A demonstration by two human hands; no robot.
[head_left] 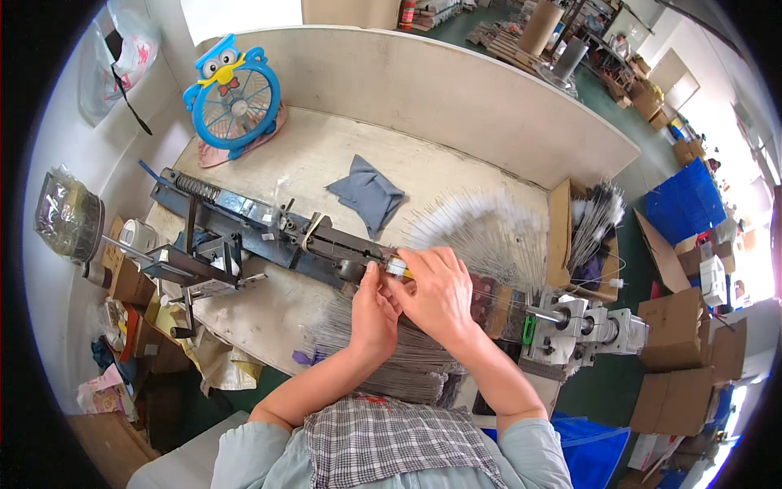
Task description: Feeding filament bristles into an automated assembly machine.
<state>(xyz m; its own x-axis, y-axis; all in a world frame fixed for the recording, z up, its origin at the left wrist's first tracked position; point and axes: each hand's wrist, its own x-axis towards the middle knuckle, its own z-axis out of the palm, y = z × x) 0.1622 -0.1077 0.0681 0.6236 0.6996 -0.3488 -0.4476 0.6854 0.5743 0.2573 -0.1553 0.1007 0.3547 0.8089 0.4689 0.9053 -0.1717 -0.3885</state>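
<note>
Both hands meet over the right end of a long dark metal bench fixture (pixel 281 236) that slants across the table. My left hand (pixel 375 318) is closed, its thumb up against the fixture's end; whatever is in its fingers is hidden. My right hand (pixel 437 293) is closed too, its fingertips pinching a small white-and-yellow piece (pixel 397 266) at that end. Thin wire rods (pixel 481 232) with white ends fan out beyond my right hand. Another bundle of thin rods (pixel 407 375) lies below my wrists, close to my checked apron.
A blue cartoon-shaped fan (pixel 238 106) stands at the back left. A grey cloth (pixel 366 196) lies mid-table. At right are a clamp-like metal machine (pixel 582 330) and a carton (pixel 560 236) of rods. A crank-handled metal frame (pixel 195 261) is at left; a low partition (pixel 423 77) borders the back.
</note>
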